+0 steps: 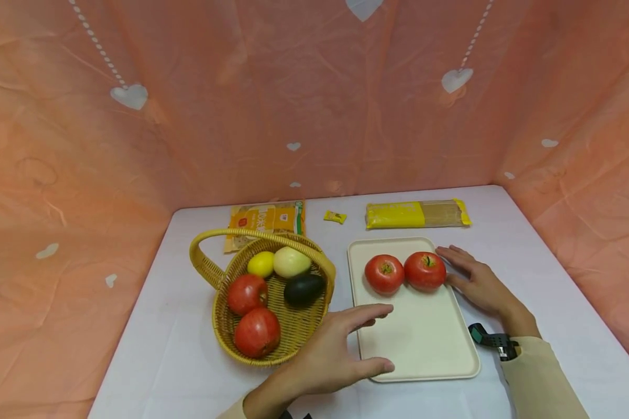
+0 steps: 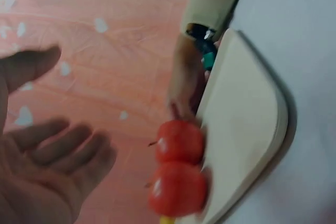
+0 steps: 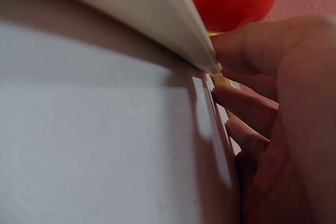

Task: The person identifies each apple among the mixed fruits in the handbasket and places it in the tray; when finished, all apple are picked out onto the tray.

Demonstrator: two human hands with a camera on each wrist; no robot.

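Note:
My left hand (image 1: 331,351) hovers over the near left edge of the cream tray (image 1: 416,343), thumb and fingers spread apart and nothing between them. The left wrist view shows the same hand (image 2: 52,161) with its palm bare. Two red apples (image 1: 384,274) (image 1: 425,272) sit side by side on the tray's far half. Along the tray's right edge lies my right hand (image 1: 479,284), beside the right apple. In the right wrist view its thumb (image 3: 249,48) is at the tray's rim (image 3: 194,35), while the other fingers extend loosely alongside; whether they touch the rim is unclear.
A wicker basket (image 1: 218,326) with an arched handle holds red apples (image 1: 257,333), a lemon (image 1: 261,265), a pale rounded item (image 1: 291,262) and a dark oval one (image 1: 304,290). Behind lie an orange food packet (image 1: 266,218), a small yellow wrapper (image 1: 335,217) and a noodle packet (image 1: 418,214).

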